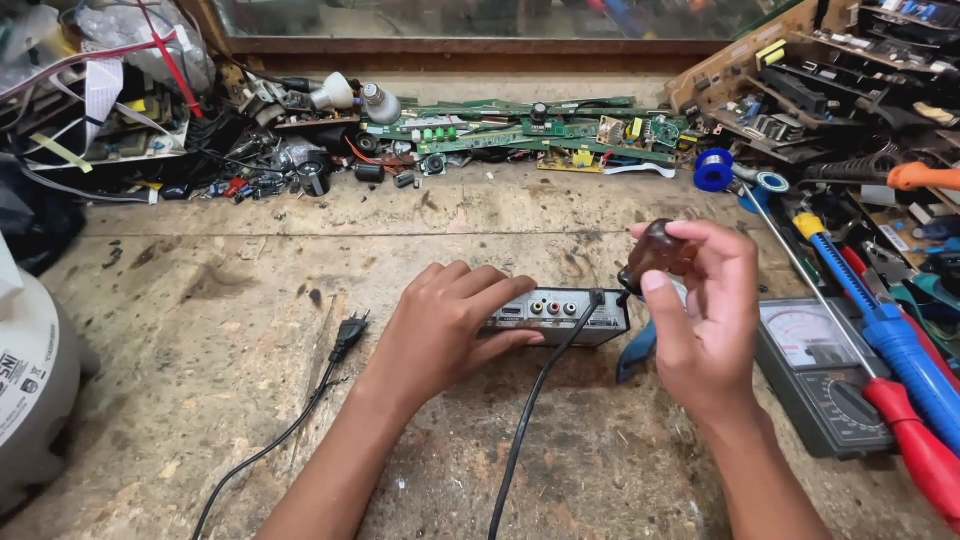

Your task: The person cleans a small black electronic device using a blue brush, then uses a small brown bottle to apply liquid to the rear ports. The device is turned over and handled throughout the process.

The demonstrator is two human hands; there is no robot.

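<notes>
Two bare forearms are seen rising from the lower edge, one to each of the hands. On the worn wooden surface (250, 400) one small dark box (560, 316) with a row of sockets on its rear panel is lain flat between them. It is pressed down by the left hand (445, 325), whose fingers are spread flat over its top, nothing being gripped. One black cable (530, 410) is plugged into the rear panel and is run toward the camera; one black plug (349, 335) on a second lead is lain just left of that hand. By the right hand (705, 315), raised just right of the box, one dark rounded tool handle (655, 252) is pinched in the fingertips; what its tip touches cannot be told. One analogue meter (825, 370) is placed beside that hand, with two screwdrivers next to it, one blue-handled (900, 350) and one red-handled (915, 440). Green circuit boards (545, 135) are heaped along the back, too tangled to be counted, and one blue spool (714, 170) is stood near them
</notes>
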